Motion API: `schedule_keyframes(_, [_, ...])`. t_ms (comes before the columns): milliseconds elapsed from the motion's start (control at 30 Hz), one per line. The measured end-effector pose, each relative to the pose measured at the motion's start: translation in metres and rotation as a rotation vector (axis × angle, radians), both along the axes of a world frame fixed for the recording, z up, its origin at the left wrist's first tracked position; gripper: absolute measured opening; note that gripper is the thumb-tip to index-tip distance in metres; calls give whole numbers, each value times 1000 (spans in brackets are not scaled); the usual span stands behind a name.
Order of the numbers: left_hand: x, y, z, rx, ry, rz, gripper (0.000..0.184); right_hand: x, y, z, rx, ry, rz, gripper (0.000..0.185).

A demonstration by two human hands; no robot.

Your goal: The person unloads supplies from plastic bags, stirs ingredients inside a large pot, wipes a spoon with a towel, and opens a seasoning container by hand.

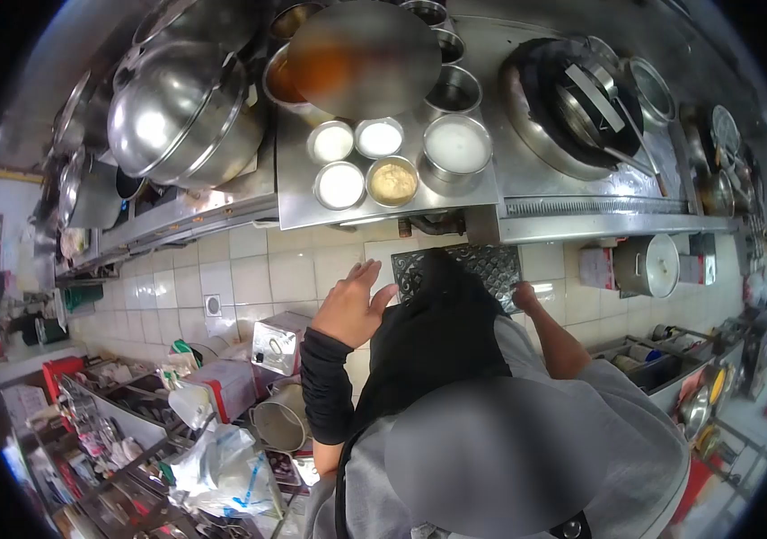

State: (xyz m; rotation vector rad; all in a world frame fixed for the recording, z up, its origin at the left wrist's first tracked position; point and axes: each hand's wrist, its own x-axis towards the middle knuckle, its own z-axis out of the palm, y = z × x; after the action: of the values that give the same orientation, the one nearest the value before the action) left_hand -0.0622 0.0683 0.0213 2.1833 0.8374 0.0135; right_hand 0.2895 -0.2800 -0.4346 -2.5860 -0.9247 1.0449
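Note:
My left hand hangs above the tiled floor, in front of the steel counter, fingers apart and holding nothing. My right hand is low at my right side by the black mat; its fingers look curled and small, and whether they hold anything cannot be made out. On the counter stand several round metal containers: three with white contents, one with yellowish powder, and a larger one with white contents. Neither hand touches them.
A large domed steel pot stands at the left. A wok with a pan and strainer sits on the right stove. Below right is a tall pot. Behind me at left are a tin, a bucket and a plastic bag.

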Motion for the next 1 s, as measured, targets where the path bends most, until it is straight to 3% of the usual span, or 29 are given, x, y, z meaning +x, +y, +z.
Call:
schedule_keyframes(67, [15,8,3,-13,-31,-23,51,-1,-35,-51,-132,72,-111,53])
schedule_keyframes(167, [37,22,-3,-16,-51,-61,49,-6,-31,-44,-400,49,-174,65])
schedule_keyframes(200, [47,28,-6,-38,-36,-72,49,1,-23,-18,-361,221,-137,75])
schedule_keyframes(233, [57,32,-10,-63,-20,-77,49,7,-37,-77,-367,121,-202,80])
schedule_keyframes(300, [71,40,-33,-74,89,-102,50,21,-24,-71,-410,190,-199,86])
schedule_keyframes(400, [88,48,-76,38,206,-186,56,18,-1,-48,-136,44,-652,90])
schedule_keyframes(433, [99,47,-77,33,236,-211,56,29,1,-47,-151,145,-617,90])
schedule_keyframes(500, [123,41,-78,21,291,-265,56,33,1,-41,-89,61,-659,87])
schedule_keyframes(633, [163,31,-88,-33,126,-419,49,23,-15,19,14,91,-802,85])
schedule_keyframes(700, [178,24,-102,71,-166,-487,37,29,-105,-136,48,-103,-334,75])
schedule_keyframes(733, [192,22,-94,-57,-198,-469,30,0,-81,-45,153,-198,-697,60])
schedule_keyframes(767, [205,21,-81,-189,-226,-454,24,-10,-86,-18,107,33,-863,47])
schedule_keyframes(800, [212,21,-74,-191,-230,-441,19,-19,-133,-88,-182,-280,-521,28])
schedule_keyframes(867, [224,18,-66,-220,-234,-454,10,-75,-132,-28,14,-309,-1142,18])
schedule_keyframes(967, [230,15,-55,-264,-262,-426,9,-133,-139,19,-24,-317,-1228,15])
schedule_keyframes(1000, [228,17,-57,-195,-259,-471,10,-156,-150,21,26,-333,-1120,12])
